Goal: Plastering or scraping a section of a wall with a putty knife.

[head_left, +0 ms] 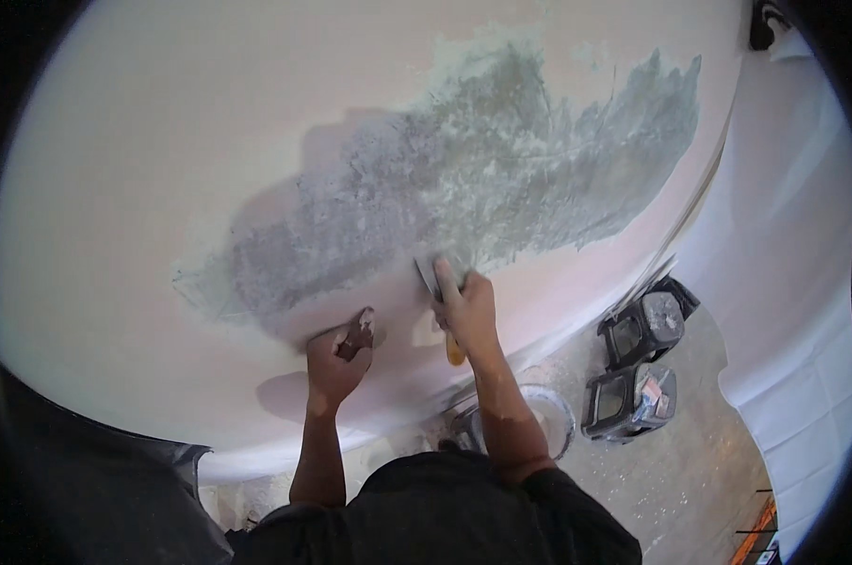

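Head view, with the black fisheye rim cutting off the corners. The fingers of the right hand cover most of the handle of the putty knife, leaving its yellow butt exposed; the blade is thin and partly blurred. The right forearm hides part of a round bucket between 4 and 5 o'clock. This forearm rises from 5 o'clock toward 11, its hand closed around the knife near the centre. The left forearm rises from 7 o'clock toward 12; the left hand is bent, thumb whitened, beside a dark edge, and whether it grips anything cannot be told. The knife's long axis runs roughly from 6 to 12 o'clock, blade uppermost, at the lower margin of a grey patch on the pale wall. Two dark stools stand toward 4 o'clock.
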Demonstrator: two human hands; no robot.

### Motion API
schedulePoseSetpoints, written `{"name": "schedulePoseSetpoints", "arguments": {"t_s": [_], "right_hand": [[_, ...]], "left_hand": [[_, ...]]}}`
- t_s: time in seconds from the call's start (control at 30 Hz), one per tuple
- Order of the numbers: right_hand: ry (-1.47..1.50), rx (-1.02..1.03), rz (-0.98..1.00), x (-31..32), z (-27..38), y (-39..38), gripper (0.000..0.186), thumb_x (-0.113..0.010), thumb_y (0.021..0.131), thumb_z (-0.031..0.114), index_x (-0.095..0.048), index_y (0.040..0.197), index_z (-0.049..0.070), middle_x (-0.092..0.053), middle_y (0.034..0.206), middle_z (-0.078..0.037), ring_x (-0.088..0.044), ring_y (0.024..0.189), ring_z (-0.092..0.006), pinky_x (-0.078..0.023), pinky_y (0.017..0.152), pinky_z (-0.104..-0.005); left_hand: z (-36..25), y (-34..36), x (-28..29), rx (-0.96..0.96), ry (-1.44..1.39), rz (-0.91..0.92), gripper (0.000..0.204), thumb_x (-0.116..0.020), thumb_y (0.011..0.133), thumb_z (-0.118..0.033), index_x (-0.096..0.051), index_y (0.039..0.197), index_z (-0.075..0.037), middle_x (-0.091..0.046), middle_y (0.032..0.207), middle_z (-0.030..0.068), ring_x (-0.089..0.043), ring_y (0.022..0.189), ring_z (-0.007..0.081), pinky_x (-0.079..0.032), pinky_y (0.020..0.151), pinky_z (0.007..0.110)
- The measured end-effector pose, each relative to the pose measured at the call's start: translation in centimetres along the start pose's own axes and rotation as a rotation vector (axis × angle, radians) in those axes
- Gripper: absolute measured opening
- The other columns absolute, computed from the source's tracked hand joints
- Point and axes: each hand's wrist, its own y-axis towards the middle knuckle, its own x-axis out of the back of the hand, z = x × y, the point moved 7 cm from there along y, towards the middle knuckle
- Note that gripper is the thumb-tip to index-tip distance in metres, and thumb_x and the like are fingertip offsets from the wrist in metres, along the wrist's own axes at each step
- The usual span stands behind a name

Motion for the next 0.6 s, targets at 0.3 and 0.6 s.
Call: {"name": "schedulePoseSetpoints", "arguments": {"t_s": [0.3, 0.6], "right_hand": [[0.169, -0.142, -0.082, 3.8, -3.2, -3.0, 0.035, -0.062, 0.096, 0.035, -0.059, 0.081, 0.004, -0.051, 0.056, 0.001, -0.043, 0.042, -0.0059, -0.031, 0.037, -0.0217], [0.131, -0.062, 0.142, 2.8, -3.5, -2.6, 0.031, -0.062, 0.096, 0.029, -0.065, 0.085, 0.001, -0.060, 0.062, -0.002, -0.048, 0.043, -0.0069, -0.035, 0.038, -0.0222]], "left_hand": [[-1.1, -0.8, -0.2, 0.028, -0.112, 0.059, 0.008, -0.063, 0.078, -0.004, -0.057, 0.077, 0.001, -0.059, 0.066, 0.0012, -0.053, 0.059, 0.0065, -0.043, 0.053, 0.025], [0.8, -2.7, -6.7, 0.223, -0.420, 0.275, 0.013, -0.055, 0.087, -0.001, -0.055, 0.100, -0.001, -0.059, 0.079, 0.0032, -0.057, 0.069, 0.0115, -0.048, 0.062, 0.027]]}}
